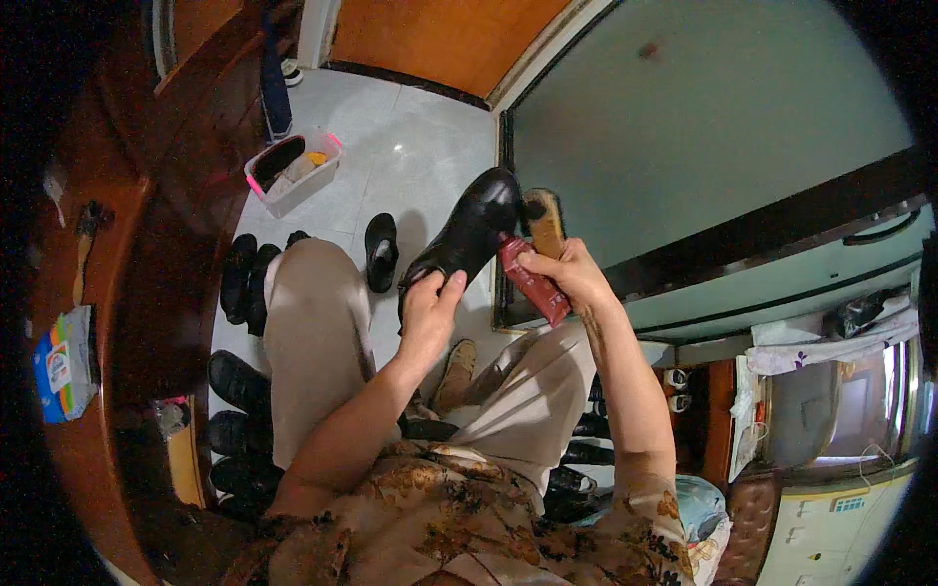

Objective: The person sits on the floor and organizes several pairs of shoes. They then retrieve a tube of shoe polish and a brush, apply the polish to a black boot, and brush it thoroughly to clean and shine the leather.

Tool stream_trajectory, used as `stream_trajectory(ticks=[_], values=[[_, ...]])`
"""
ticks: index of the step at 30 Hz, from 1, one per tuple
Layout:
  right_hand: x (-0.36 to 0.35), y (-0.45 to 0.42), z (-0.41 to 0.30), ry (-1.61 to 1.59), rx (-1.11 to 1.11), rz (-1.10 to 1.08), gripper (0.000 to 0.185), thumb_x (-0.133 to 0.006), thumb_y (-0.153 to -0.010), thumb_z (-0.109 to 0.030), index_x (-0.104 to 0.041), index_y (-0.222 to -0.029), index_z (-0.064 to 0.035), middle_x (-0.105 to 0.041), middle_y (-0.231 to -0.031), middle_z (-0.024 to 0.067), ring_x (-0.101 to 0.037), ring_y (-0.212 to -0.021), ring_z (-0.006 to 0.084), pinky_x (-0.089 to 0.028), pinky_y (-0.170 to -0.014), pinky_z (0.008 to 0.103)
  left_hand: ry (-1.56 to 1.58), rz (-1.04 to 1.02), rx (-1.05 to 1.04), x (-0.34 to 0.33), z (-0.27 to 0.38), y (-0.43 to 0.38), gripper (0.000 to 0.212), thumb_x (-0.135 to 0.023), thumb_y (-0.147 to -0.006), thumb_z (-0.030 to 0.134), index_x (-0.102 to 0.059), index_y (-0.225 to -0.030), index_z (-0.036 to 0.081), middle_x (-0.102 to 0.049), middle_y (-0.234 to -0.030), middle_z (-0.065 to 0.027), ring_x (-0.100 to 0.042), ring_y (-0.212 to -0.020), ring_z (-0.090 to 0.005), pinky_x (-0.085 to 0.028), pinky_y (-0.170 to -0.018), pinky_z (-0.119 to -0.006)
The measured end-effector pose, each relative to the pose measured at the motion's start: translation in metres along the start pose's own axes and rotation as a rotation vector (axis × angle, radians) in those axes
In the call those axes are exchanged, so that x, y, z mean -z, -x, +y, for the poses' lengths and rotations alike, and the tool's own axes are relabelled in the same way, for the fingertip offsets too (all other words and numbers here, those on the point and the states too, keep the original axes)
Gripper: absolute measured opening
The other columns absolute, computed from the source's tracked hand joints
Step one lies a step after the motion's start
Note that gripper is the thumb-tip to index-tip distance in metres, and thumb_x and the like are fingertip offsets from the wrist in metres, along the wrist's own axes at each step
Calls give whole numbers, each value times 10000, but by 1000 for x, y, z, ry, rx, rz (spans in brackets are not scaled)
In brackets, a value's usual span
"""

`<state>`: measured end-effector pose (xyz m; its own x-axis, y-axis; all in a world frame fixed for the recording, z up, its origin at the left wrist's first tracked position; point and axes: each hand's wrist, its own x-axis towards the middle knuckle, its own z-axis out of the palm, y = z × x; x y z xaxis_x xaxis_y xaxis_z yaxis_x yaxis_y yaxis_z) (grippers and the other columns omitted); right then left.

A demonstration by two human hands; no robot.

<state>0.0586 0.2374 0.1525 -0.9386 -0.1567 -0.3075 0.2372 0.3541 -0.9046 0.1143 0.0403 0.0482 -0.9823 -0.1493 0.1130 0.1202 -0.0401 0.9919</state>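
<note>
My left hand (pixel 427 311) grips a black leather shoe (pixel 476 212) at its opening, the toe pointing up and away from me. In my right hand (pixel 575 275) are a dark red tube (pixel 533 282) and a wooden-backed brush (pixel 544 220). The tube's narrow tip is at the side of the shoe, near the toe; whether it touches, I cannot tell. The brush stands just right of the toe, its bristles mostly hidden. Another black shoe (pixel 381 253) rests on the floor left of the held one.
A clear plastic bin (pixel 304 187) with pink handles holds a dark brush and cloths. Several black shoes (pixel 238 381) line the floor beside my left leg. A brown wooden cabinet (pixel 139 242) bounds the left, with a wipes packet (pixel 66 366) on it. A grey-green panel (pixel 696 146) stands at right.
</note>
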Motion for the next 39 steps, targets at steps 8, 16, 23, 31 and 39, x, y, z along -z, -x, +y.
stream_trajectory(ticks=[8, 16, 23, 31, 39], values=[[2, -9, 47, -394, -14, 102, 261, -771, -814, -167, -665, -1015, -37, -697, -885, 29, -647, -713, 134, -529, -619, 324, 490, 80, 278, 8, -15, -13, 394, -621, -952, 277, -421, -695, 55, -366, -724, 68, -329, -671, -68, -329, -595, -271], [-20, -40, 107, -659, -52, 13, 246, -760, -805, -131, -667, -1019, -52, -699, -894, 32, -654, -728, 140, -537, -626, 318, 386, 331, 487, 21, 2, -19, 324, -653, -922, 309, -631, -962, -11, -612, -971, -50, -551, -863, -133, -446, -786, -269], [-30, -32, 90, -557, -33, -21, 272, -762, -825, -182, -662, -1029, -34, -694, -889, 35, -647, -728, 117, -531, -636, 285, 398, 204, 590, 25, 22, -25, 383, -637, -935, 328, -611, -1096, -18, -613, -1091, -86, -585, -933, -160, -472, -835, -289], [-23, -12, 54, -265, -94, -122, 335, -800, -788, -282, -679, -903, 8, -685, -771, 52, -615, -609, 110, -470, -542, 265, 872, -19, 539, 18, -23, -31, 344, -593, -963, 318, -579, -1123, 14, -614, -1138, -97, -613, -1032, -210, -498, -937, -366], [-22, -1, 46, -149, -174, -105, 312, -803, -783, -246, -673, -878, 22, -681, -763, 76, -620, -601, 124, -477, -528, 275, 817, -21, 467, 14, -5, -26, 323, -574, -973, 293, -584, -1125, 8, -614, -1154, -107, -613, -1054, -228, -490, -958, -379]])
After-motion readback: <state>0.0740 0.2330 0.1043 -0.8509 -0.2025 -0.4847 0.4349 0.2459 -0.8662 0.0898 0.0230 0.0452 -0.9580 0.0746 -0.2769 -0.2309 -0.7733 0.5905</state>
